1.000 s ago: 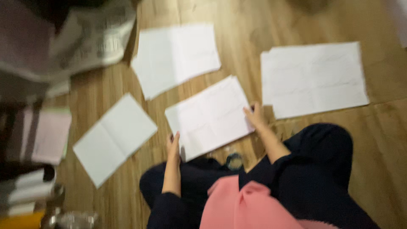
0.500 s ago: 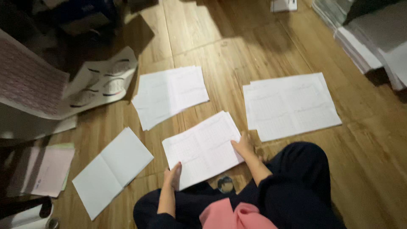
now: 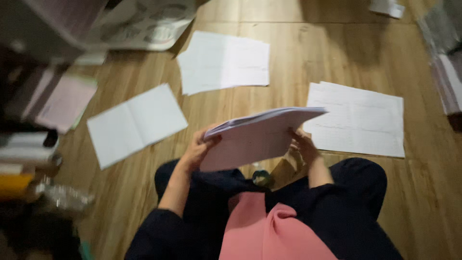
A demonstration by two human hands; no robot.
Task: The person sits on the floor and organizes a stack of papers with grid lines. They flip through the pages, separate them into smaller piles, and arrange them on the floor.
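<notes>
On the wooden floor (image 3: 298, 62), seen from the head camera, a seated person lifts a stack of papers (image 3: 255, 137) above the lap, left hand (image 3: 199, 149) and right hand (image 3: 303, 144) clamped on opposite edges, keeping the sheets together. Other paper sheets (image 3: 358, 118) and a folded sheet (image 3: 134, 123) lie spread around.

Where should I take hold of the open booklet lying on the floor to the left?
Take the open booklet at its near right corner, coming from the right. It lies flat and spread on the wooden floor, with bare boards around that edge. Both the left hand and right hand now grip the paper stack.
</notes>
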